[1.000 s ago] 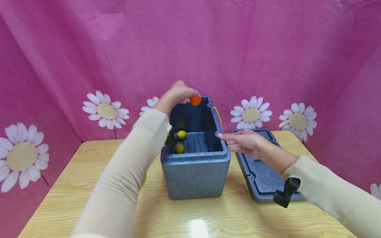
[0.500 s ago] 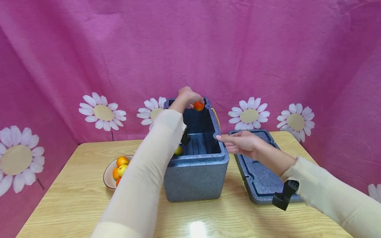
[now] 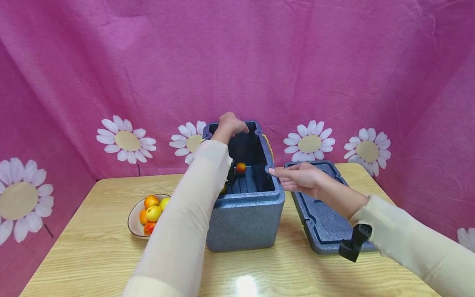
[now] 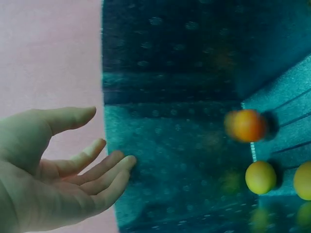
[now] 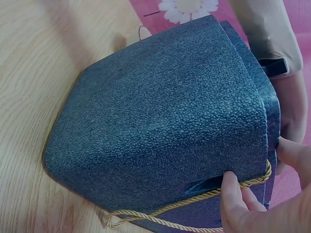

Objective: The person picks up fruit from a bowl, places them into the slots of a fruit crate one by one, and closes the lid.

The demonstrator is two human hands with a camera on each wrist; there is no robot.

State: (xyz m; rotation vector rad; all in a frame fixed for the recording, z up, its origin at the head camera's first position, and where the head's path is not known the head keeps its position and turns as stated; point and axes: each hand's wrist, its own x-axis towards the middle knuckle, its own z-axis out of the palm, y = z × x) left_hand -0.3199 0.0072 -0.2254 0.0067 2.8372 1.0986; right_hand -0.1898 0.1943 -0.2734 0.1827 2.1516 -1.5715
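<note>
A deep grey foam box (image 3: 243,227) stands lidless on the table. My left hand (image 3: 233,123) hangs over its far end; in the left wrist view that hand (image 4: 63,170) has its fingers spread and holds nothing. Below it, inside the box, is a blurred orange-red round fruit (image 4: 248,125), close to the floor. Two yellow round fruits (image 4: 261,177) lie near it. My right hand (image 3: 302,177) grips the right rim, thumb on the edge. Its fingers press the outer wall by a yellow twisted cord (image 5: 194,198) in the right wrist view.
Left of the box, a pale bowl (image 3: 132,225) holds several orange, yellow and red round fruits, partly behind my left sleeve. The box's grey lid (image 3: 330,222) lies on the table (image 3: 92,255) at the right. A pink curtain (image 3: 237,57) with daisies hangs behind.
My left hand has moved right and slightly down over the box, then let go of the orange-red fruit, which has dropped inside. The bowl has come into view. My right hand stays on the rim.
</note>
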